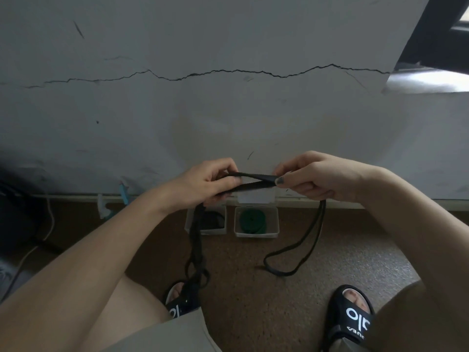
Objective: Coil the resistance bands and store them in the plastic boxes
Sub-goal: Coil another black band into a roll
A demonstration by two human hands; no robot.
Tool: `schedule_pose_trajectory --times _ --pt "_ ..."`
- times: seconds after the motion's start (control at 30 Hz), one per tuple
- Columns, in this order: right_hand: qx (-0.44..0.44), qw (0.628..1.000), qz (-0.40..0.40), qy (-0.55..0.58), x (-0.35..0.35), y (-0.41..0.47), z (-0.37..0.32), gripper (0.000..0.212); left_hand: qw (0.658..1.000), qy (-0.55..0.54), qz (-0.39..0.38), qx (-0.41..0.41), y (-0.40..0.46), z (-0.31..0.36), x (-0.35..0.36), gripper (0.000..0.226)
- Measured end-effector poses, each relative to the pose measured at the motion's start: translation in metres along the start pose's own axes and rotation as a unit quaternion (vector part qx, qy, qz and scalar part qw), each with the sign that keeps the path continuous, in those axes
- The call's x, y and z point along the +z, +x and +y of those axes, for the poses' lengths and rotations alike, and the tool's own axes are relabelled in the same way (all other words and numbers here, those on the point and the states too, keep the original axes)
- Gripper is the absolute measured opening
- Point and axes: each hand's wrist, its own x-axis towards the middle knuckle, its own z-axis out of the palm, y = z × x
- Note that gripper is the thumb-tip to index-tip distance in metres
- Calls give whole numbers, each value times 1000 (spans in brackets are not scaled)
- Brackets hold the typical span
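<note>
While the black resistance band [250, 182] is stretched between both hands, its long tails hanging to the carpet [253, 288], loose loops could tangle or snag a slipper [351, 316]. The left hand [210, 179] and right hand [314, 175] each pinch it above the plastic boxes [256, 222]; a slipped pinch undoes the coil.

Cracked grey wall [228, 102], brown carpet [330, 250], dark window frame [441, 29]

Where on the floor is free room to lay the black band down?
Bare floor lies right of the box with the green band, and between the sandals. Near the wall both boxes stand close; the black band hangs before the left box.
</note>
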Motion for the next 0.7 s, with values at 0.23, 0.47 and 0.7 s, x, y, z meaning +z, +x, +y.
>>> schedule_pose_trajectory --times 0.23,0.47,0.7 --pt "39 999 -28 2 7 2 9 15 999 35 -24 -10 -9 2 -2 6" --pt "-32 997 -37 63 24 14 13 12 997 75 -12 11 -11 9 4 10" --pt "-41 998 -25 -36 33 16 8 29 995 92 9 34 -5 11 9 19"
